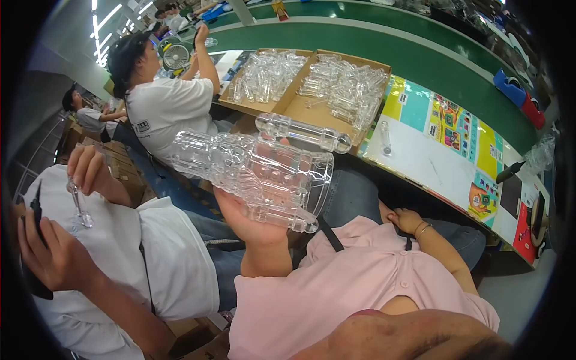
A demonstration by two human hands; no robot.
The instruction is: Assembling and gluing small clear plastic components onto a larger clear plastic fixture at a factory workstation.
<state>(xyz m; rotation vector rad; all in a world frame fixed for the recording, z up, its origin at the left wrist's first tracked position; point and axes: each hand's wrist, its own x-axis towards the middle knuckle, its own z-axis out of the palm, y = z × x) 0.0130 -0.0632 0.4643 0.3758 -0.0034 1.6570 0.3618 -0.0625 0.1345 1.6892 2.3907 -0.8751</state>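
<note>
My left hand (255, 225) is raised in front of my chest, closed from below around a clear plastic toy-like shell (240, 165) with ribbed, tube-shaped parts. A clear plastic tube (303, 133) with a rounded knob at one end lies along its far side; I cannot tell whether the two are joined. Fingers and palm show through the clear plastic. My right hand (408, 221), a thin band at its wrist, rests on my lap with fingers loosely extended and nothing in them. A single small clear tube (386, 138) lies on the workbench (414, 159) beyond it.
Two cardboard trays (290, 99) of clear plastic parts stand on the bench. Printed colourful sheets (459, 123) cover its right side, near a black tool (510, 172). A green conveyor (414, 54) runs behind. Close on my left, a co-worker's hands (66, 252) hold a clear part and a black tool.
</note>
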